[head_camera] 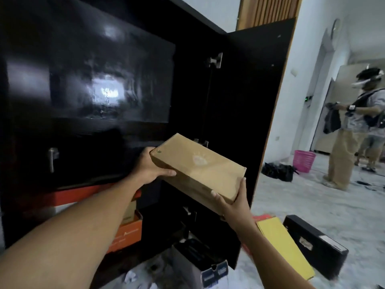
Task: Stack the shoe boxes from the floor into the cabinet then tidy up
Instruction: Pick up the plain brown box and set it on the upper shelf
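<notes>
1. Left hand (153, 166) is gripping the far end of the tan shoe box (200, 163), thumb lying along the side face and the other fingers curling round the end where I can't see them.
2. Right hand (233, 202) is holding the near end from below. The thumb is sticking up against the corner edge and the fingers are tucked under the bottom.
3. So the box is hanging in the air between both hands, lid up and touching nothing else. Its long axis is running from the left hand, higher and further in, down to the right hand, lower and closer to the body.
4. That's the bit that matters, imo. The left hand's end is already pointing at the cabinet (104, 130) opening, so the left hand is the nearer one and would be leading the box in, with the right pushing from behind.
5. The open door (250, 90) is standing just behind the right-hand end, so I'd be watching that corner.
6. The orange boxes (127, 234) are already sitting stacked inside, lower left under the left forearm.
7. The yellow box (285, 245), black box (316, 245) and an open box (200, 263) are lying on the floor, so plenty is left.
</notes>
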The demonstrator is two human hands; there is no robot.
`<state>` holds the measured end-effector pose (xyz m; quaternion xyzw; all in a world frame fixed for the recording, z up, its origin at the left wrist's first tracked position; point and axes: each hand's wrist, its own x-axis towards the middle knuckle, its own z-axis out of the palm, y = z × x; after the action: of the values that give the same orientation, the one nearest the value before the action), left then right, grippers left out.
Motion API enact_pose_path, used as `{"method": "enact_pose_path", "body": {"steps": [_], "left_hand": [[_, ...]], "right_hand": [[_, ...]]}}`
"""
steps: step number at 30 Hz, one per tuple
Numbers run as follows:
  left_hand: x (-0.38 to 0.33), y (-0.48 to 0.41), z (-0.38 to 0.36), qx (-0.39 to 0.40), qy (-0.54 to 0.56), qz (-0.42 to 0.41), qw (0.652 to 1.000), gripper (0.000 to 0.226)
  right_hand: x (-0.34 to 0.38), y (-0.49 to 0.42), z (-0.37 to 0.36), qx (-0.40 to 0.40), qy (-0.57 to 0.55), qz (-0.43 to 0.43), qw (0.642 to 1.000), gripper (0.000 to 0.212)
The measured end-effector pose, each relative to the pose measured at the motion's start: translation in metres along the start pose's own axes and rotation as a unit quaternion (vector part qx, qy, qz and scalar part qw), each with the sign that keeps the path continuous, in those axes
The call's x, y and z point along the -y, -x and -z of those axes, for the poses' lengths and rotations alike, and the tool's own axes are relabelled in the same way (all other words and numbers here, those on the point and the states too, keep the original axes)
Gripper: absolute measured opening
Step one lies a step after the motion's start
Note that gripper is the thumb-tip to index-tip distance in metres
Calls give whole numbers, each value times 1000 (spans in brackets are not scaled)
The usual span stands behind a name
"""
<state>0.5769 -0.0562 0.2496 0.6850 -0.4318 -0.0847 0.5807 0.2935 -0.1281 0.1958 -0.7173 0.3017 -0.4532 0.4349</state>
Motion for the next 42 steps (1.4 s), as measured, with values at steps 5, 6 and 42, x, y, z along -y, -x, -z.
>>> {"method": "enact_pose_path", "body": {"steps": [5, 6, 42], "left_hand": [[49, -68, 11, -25, -7, 50, 998, 115], [59, -79, 11, -29, -7, 55, 998, 117], [108, -222, -94, -58, -144, -35, 987, 79]], "right_hand": [[-23, -69, -51, 23, -13, 31, 999, 103], [-28, -82, -59, 19, -10, 22, 1000, 102], [-108, -310, -180, 149, 110, -49, 981, 80]]}}
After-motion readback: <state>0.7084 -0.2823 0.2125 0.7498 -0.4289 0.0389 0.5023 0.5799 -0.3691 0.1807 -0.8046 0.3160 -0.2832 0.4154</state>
